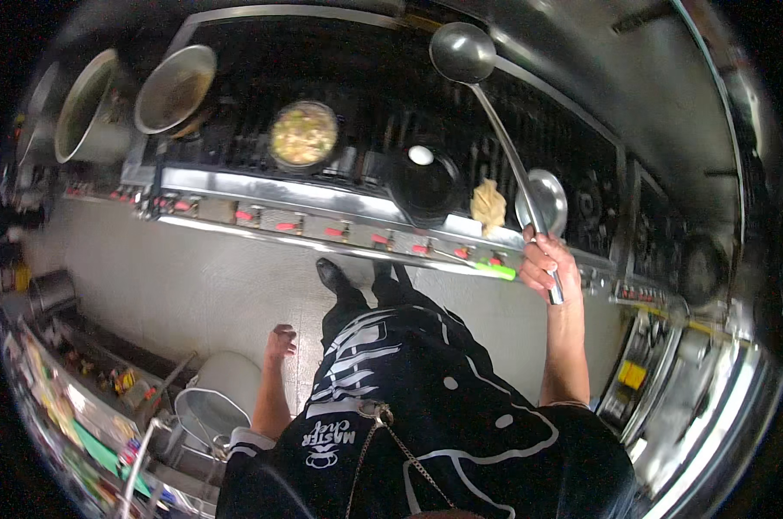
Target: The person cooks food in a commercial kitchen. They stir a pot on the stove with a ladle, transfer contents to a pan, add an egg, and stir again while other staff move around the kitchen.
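My right hand (pixel 547 264) is closed around the handle of a long metal ladle (pixel 513 160). Its round bowl is raised over the far side of the stove. Below the ladle, a crumpled beige cloth (pixel 488 206) and a shiny round metal bowl or lid (pixel 547 201) lie near the stove's front edge. To their left sits a dark frying pan (pixel 422 189) with a white, egg-like thing (pixel 420 156) in or over it. My left hand (pixel 281 341) hangs over the floor beside my apron, fingers loosely apart, with nothing visible in it.
A pot of chopped food (pixel 303 134) stands on the black grates. Further left are large metal pans (pixel 175 91). A green-handled utensil (pixel 495 272) rests by the front rail (pixel 322 238), near red knobs. Behind me on the left stands a large grey bin (pixel 218 394).
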The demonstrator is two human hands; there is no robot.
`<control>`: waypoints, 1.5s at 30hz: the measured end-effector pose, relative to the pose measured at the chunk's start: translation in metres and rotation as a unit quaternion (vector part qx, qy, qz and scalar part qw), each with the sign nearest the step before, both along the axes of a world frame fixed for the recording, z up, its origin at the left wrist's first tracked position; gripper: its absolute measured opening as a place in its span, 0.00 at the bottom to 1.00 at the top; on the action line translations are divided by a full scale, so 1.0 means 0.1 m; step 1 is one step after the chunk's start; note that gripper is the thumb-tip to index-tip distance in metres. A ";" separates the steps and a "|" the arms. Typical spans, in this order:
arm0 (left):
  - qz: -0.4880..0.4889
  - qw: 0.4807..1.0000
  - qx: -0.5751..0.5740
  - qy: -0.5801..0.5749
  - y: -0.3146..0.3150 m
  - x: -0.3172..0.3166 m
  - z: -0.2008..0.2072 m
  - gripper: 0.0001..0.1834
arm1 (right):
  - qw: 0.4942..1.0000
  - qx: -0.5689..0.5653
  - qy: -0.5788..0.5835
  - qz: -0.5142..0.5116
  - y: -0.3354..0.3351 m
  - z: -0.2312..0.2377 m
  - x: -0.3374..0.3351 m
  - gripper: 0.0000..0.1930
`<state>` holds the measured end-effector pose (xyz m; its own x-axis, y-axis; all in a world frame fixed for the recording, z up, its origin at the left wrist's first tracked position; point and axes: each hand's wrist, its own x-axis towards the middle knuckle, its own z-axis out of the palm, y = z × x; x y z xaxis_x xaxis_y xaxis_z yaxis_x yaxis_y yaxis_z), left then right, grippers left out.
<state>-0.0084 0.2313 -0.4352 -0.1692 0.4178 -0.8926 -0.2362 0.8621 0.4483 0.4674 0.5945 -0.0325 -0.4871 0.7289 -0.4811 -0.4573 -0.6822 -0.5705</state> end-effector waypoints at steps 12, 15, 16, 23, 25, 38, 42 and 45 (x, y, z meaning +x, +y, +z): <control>-0.374 0.900 0.222 0.005 2.46 2.19 1.66 0.17 | 0.994 -0.004 -0.026 -0.109 -0.34 -0.20 1.52 0.05; -0.380 0.858 0.331 0.100 2.91 3.24 1.76 0.20 | 0.995 -0.008 -0.025 -0.095 -0.17 -0.30 2.05 0.05; -0.379 0.855 0.331 0.124 3.14 3.64 1.74 0.22 | 0.995 0.003 -0.049 -0.085 -0.12 -0.30 2.25 0.05; -0.154 0.980 0.117 -0.043 4.07 5.40 1.70 0.23 | 0.993 0.006 -0.096 -0.062 -0.50 -0.29 3.37 0.05; -0.105 0.985 0.132 -0.045 4.14 5.54 1.66 0.21 | 0.993 -0.002 -0.106 -0.057 -0.59 -0.36 3.58 0.06; 0.135 0.947 0.290 0.029 5.67 4.69 1.33 0.22 | 0.993 -0.009 -0.112 0.041 0.14 -1.18 3.12 0.06; 0.142 0.956 0.247 -0.065 5.87 4.54 1.42 0.21 | 0.991 -0.012 -0.116 0.071 0.60 -1.53 2.72 0.05; 0.109 0.947 0.290 -0.082 5.30 4.66 1.61 0.19 | 0.991 -0.013 -0.101 0.088 0.78 -1.66 2.55 0.07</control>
<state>0.4577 0.7614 -0.2738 -0.1870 0.8174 -0.5449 -0.4885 0.4039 0.7735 0.7227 0.6723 -0.1990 -0.4979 0.6277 -0.5984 -0.2086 -0.7564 -0.6199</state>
